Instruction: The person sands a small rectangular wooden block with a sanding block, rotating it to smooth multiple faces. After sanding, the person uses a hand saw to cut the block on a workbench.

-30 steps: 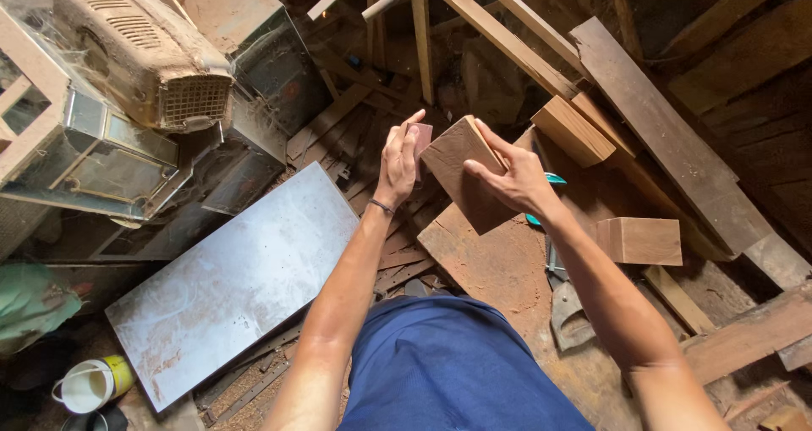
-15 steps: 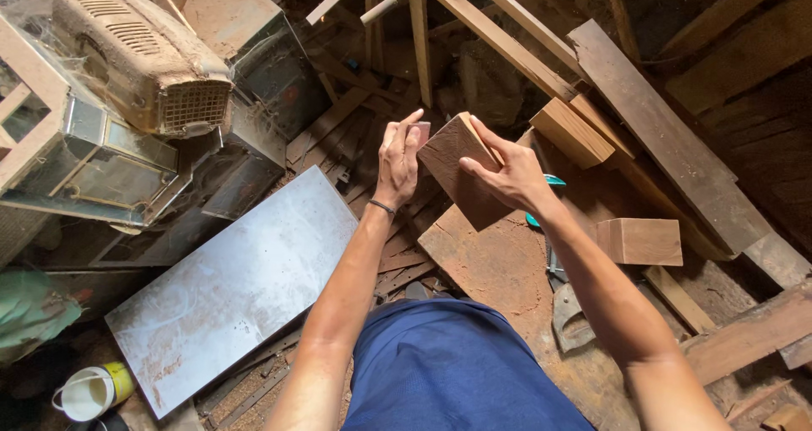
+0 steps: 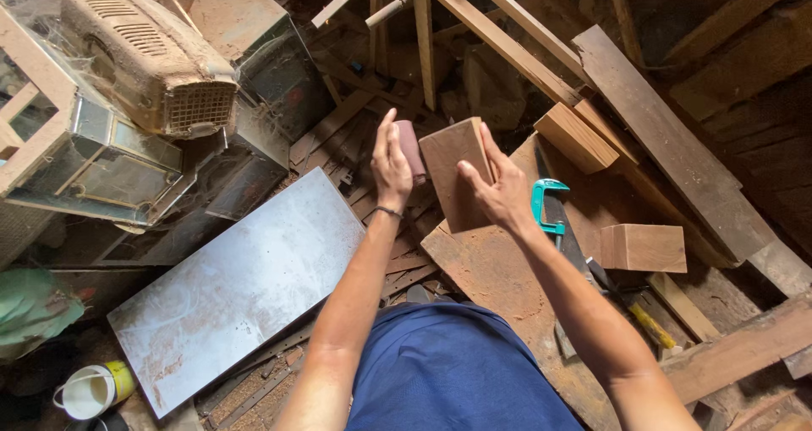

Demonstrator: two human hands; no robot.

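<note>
Left hand (image 3: 391, 162): showing bare, with no glove covering the fingers or palm.
Left wrist: wearing a thin dark band (image 3: 386, 212), sitting just below the hand.
Right hand (image 3: 501, 192): showing bare, carrying no ring, glove or band in view.
Forearms: showing bare from wrist to elbow, with no sleeve reaching them.
Lower garment (image 3: 457, 372): wearing plain dark blue cloth, lying smooth and showing no print or marking.

Single head view, looking steeply down, seemingly close.
</note>
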